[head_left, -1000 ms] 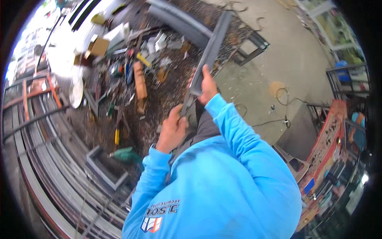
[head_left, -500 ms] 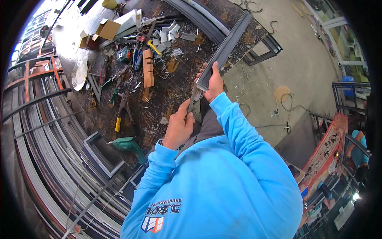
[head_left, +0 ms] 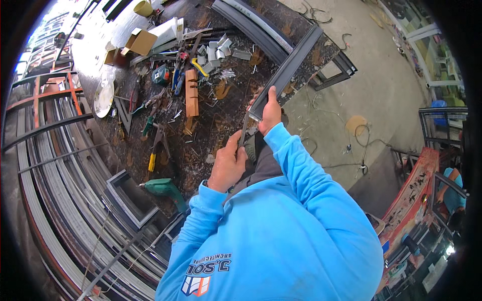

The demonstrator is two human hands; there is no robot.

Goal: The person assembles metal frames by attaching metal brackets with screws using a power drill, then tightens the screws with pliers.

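My right hand [head_left: 271,113] grips a long dark grey metal profile [head_left: 292,65] close to its near end, with the thumb along its top face. The profile slants away to the upper right, over the corner of the dark workbench [head_left: 211,131]. In my left hand [head_left: 227,164] is a narrow flat metal tool that looks like a file [head_left: 244,131], pinched between thumb and fingers. Its far end meets the cut end of the profile beside my right hand. The rest of the tool is hidden inside my left fingers.
A notched wooden block [head_left: 192,94], pliers with yellow handles [head_left: 152,159], metal offcuts [head_left: 215,54] and a cardboard box [head_left: 140,41] lie on the bench. A green drill [head_left: 165,187] rests at its near left edge. Long profiles [head_left: 55,185] fill a rack at left.
The whole scene has shifted slightly down and right in the picture. Both hands keep their holds, and the file still meets the profile's end.
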